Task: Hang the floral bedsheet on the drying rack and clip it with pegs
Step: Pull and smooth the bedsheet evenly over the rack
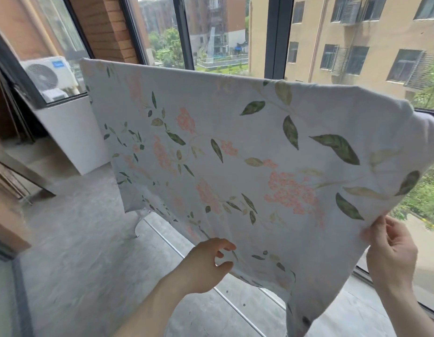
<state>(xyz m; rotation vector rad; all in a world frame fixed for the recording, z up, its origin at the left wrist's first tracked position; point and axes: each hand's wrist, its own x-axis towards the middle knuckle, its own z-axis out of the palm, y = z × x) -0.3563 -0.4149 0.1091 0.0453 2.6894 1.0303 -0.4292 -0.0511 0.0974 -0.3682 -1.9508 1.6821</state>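
Both hands' grip pinches the floral bedsheet point(235, 147)'s lower edge.

Air-conditioner unit point(49, 77) outside left window; beige apartment block point(357, 37) beyond glass; grey floor point(77, 251).

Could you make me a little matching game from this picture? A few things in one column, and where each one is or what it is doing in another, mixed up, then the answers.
Things:
1. bedsheet
2. left hand
3. right hand
4. air conditioner unit

Places or states:
A. outside the window, far left
B. draped over the rack, flowers facing the camera
C. pinches the sheet's lower right edge
D. fingers curled at the sheet's bottom edge, near the middle

Pairs: 1-B, 2-D, 3-C, 4-A
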